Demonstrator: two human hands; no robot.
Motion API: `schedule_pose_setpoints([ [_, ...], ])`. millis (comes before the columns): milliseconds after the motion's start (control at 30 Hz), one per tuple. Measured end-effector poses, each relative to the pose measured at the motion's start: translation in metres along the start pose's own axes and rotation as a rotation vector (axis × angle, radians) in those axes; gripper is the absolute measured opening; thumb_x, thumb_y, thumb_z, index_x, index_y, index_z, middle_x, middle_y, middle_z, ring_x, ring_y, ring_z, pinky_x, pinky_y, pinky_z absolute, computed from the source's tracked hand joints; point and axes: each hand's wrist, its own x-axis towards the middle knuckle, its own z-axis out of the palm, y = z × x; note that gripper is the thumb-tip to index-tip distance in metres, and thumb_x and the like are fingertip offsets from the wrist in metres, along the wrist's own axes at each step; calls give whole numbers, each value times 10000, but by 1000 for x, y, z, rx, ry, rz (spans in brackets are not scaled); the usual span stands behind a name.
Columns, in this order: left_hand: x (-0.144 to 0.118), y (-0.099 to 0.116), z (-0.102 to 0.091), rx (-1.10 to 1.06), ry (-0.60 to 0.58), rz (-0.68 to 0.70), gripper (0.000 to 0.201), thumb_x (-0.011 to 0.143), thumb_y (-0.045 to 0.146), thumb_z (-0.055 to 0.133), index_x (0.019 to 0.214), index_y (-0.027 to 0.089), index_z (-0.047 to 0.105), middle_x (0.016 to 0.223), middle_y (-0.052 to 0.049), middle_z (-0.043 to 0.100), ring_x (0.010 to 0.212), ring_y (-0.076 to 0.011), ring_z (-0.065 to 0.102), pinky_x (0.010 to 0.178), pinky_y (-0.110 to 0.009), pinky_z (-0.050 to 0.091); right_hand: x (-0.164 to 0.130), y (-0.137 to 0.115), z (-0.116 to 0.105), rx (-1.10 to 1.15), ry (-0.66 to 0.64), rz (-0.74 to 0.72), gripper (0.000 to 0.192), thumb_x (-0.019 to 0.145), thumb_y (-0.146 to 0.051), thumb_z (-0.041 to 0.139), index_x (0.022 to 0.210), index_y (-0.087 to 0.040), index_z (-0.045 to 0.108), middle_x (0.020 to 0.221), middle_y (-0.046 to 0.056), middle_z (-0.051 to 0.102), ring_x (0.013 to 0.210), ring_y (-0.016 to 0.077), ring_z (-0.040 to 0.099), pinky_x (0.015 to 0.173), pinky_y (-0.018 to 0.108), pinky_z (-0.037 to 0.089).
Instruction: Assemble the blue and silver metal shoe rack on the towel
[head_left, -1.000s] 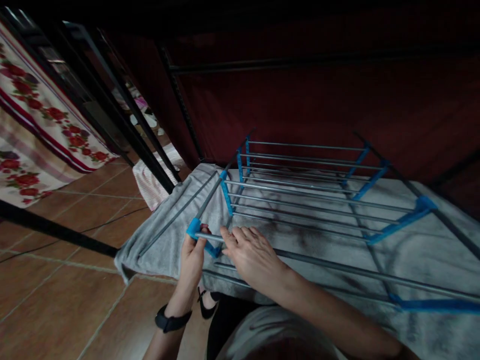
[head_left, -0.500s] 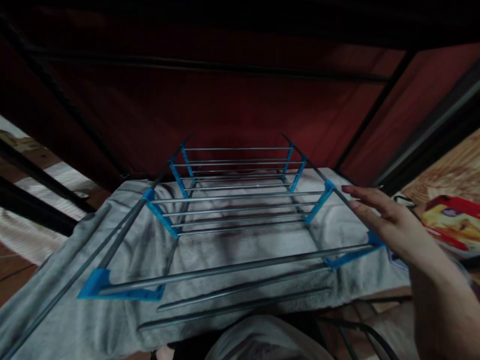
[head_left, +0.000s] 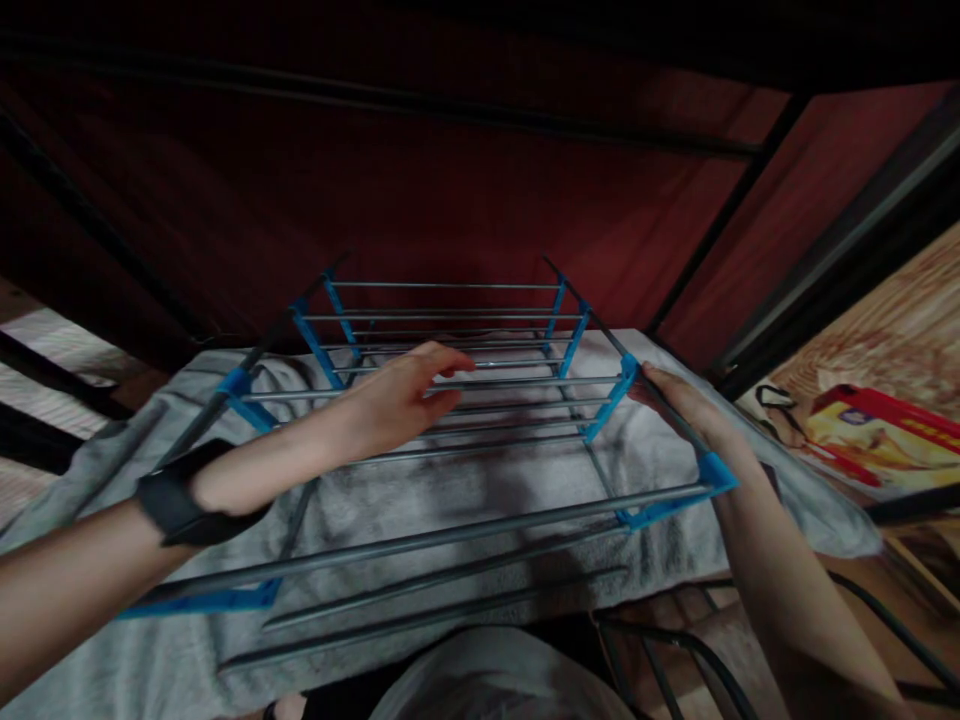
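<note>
A rack (head_left: 450, 520) of grey metal tubes and blue plastic brackets rests on a grey cloth. My left hand (head_left: 409, 395), with a black watch (head_left: 187, 500) on its wrist, reaches over the middle crossbars. Its fingers are apart and hold nothing. At the right side of the rack, my right hand (head_left: 686, 405) is closed around the side pole (head_left: 675, 420), just in front of a blue bracket (head_left: 628, 370). Part of that hand is behind the pole. Two loose tubes (head_left: 420, 628) lie on the cloth near me.
Behind the rack stands a dark red panel (head_left: 435, 200) with black framing. A red and yellow package (head_left: 885, 440) lies at the right on a wood-patterned surface. Black curved metal bars (head_left: 697, 650) stand at lower right, near my lap.
My left hand has come into view from the left and reaches over the crossbars. My right hand has gone from open beside the side pole to closed around it.
</note>
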Motion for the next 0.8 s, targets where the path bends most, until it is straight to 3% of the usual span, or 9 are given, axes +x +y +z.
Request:
schedule_pose_setpoints([
  [167, 61, 1, 70, 151, -122, 74, 348, 905, 217, 506, 1235, 154, 596, 1259, -119, 628, 1178, -241, 608, 1024, -355, 473, 8, 1, 1, 115, -5, 78, 108, 851, -364, 651, 883, -267, 685, 922, -1, 754, 945, 166, 719, 888, 258, 613],
  [400, 110, 26, 132, 291, -216, 211, 290, 940, 180, 463, 1187, 104, 594, 1241, -165, 641, 1166, -268, 611, 1015, -382, 463, 7, -1, 8, 116, 27, 57, 53, 813, -307, 651, 802, -262, 677, 807, -13, 708, 826, 152, 684, 837, 238, 612],
  [600, 136, 42, 164, 199, -204, 214, 293, 961, 174, 429, 1201, 139, 592, 1202, -134, 673, 1091, -243, 651, 894, -342, 512, -1, -7, 13, 89, 72, 88, 105, 834, -312, 616, 814, -228, 676, 787, -4, 679, 793, 152, 660, 780, 254, 613],
  [800, 147, 46, 168, 152, -165, 177, 298, 977, 222, 407, 1140, 181, 653, 1090, -102, 720, 1011, -236, 678, 836, -325, 515, -4, -11, 17, 91, 92, 88, 82, 801, -313, 645, 763, -241, 659, 769, -5, 671, 790, 160, 649, 762, 256, 611],
])
